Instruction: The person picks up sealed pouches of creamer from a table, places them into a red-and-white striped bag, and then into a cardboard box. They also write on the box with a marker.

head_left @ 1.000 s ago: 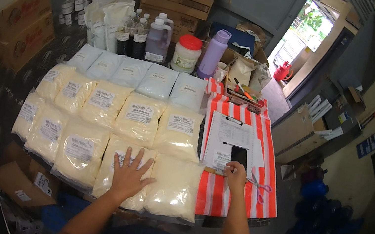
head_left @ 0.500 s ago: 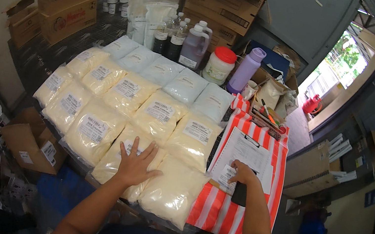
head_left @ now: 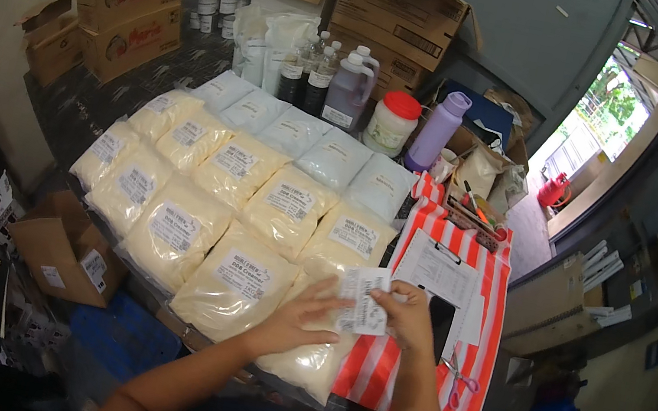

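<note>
My right hand (head_left: 412, 319) pinches white printed labels (head_left: 366, 302) by their right edge, held over the near right bag. More than one layer seems to show, but I cannot tell how many. My left hand (head_left: 297, 328) has its fingers stretched out over that plump clear bag of pale yellow powder (head_left: 300, 369), fingertips close to the labels' left edge. No label shows on the part of this bag I can see. The neighbouring yellow bag (head_left: 227, 311) bears a white label, as do several others lying in rows.
White bags (head_left: 329, 157) line the far side. Behind stand dark bottles (head_left: 317, 89), a purple jug (head_left: 349, 90), a red-lidded jar (head_left: 392, 124) and a lilac flask (head_left: 439, 132). On striped red cloth (head_left: 374, 372) lie a clipboard (head_left: 425, 262), black phone (head_left: 439, 320) and pink-handled scissors (head_left: 459, 380).
My right hand has come left from the clipboard, bringing the labels over the near right bag. My left hand has slid right onto that bag, uncovering the neighbouring bag's label. The scissors now show.
</note>
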`<state>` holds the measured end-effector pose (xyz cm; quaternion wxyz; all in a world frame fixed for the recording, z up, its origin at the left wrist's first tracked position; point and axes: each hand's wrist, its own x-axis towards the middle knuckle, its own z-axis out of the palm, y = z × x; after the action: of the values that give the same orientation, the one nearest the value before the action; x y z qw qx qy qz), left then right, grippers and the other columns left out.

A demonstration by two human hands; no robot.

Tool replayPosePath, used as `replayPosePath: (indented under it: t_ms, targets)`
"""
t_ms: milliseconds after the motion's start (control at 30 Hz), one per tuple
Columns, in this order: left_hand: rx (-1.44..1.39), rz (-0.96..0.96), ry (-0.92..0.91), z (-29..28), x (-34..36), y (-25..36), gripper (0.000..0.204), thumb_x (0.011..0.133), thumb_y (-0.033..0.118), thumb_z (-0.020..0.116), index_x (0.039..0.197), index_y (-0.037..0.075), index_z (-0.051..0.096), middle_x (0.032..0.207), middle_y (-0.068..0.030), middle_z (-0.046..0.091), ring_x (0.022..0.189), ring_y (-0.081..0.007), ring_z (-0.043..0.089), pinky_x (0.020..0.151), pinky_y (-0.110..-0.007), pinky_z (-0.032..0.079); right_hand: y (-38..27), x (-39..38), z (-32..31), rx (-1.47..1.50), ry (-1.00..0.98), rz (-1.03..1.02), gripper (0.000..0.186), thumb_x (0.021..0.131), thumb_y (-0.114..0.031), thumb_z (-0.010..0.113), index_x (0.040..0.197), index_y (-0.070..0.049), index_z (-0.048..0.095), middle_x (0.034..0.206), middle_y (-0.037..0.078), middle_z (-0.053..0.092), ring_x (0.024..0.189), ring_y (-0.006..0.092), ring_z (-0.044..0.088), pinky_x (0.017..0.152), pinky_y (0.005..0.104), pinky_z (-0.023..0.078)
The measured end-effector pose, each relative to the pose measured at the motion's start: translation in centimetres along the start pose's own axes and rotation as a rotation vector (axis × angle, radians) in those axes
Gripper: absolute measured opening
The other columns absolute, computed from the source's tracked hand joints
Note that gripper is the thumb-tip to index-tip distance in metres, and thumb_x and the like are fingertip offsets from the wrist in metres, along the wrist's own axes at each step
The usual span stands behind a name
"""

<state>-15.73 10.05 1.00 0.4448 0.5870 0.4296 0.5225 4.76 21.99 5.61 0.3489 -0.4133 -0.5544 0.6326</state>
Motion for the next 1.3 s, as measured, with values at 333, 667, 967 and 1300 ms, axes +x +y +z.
replayPosePath:
  t_ms: [333, 667, 967, 1300]
  targets:
    - [-0.393, -0.11, 0.308, -0.5, -0.5, 1.6, 0.048, 0.086, -0.012, 0.07, 0.131, 0.001, 0.064, 0.131, -0.0118, 0.058, 0.112, -0.0182, 0.064, 0.088, -0.029, 0.059, 2.0, -5.6, 5.6, 0.314, 0.123, 0.084, 0.012, 0.097, -0.011, 0.065, 0.101, 0.001, 0.066, 0.084, 0.007, 0.066, 0.046, 0.0033, 0.037, 0.045, 0.0215, 0.031]
    - [-0.27, -0.078, 0.245, -1.8, -0.9, 1.7, 0.052, 0.085, -0.015, 0.069, 0.134, 0.001, 0.063, 0.124, -0.0107, 0.059, 0.113, -0.0189, 0.063, 0.095, -0.03, 0.058, 2.5, -6.8, 7.3, 0.398, 0.209, 0.08, 0.011, 0.092, -0.003, 0.069, 0.099, 0.005, 0.067, 0.084, 0.012, 0.068, 0.048, 0.0028, 0.038, 0.043, 0.0195, 0.03]
    - [-0.339, -0.03, 0.2, -2.8, -1.1, 1.9, 0.051, 0.086, -0.014, 0.069, 0.134, 0.0, 0.062, 0.127, -0.0108, 0.059, 0.115, -0.018, 0.063, 0.096, -0.028, 0.056, 3.1, -6.8, 8.2, 0.447, 0.21, 0.101, 0.011, 0.092, -0.004, 0.07, 0.098, 0.005, 0.067, 0.083, 0.013, 0.068, 0.048, 0.0032, 0.039, 0.042, 0.019, 0.03]
    - [-0.324, -0.012, 0.222, -3.2, -1.3, 1.6, 0.052, 0.085, -0.016, 0.069, 0.134, 0.0, 0.061, 0.126, -0.012, 0.058, 0.116, -0.0193, 0.062, 0.097, -0.029, 0.056, 2.8, -6.5, 8.8, 0.423, 0.216, 0.085, 0.01, 0.093, -0.005, 0.069, 0.097, 0.004, 0.067, 0.081, 0.012, 0.067, 0.049, 0.0033, 0.039, 0.042, 0.0191, 0.03]
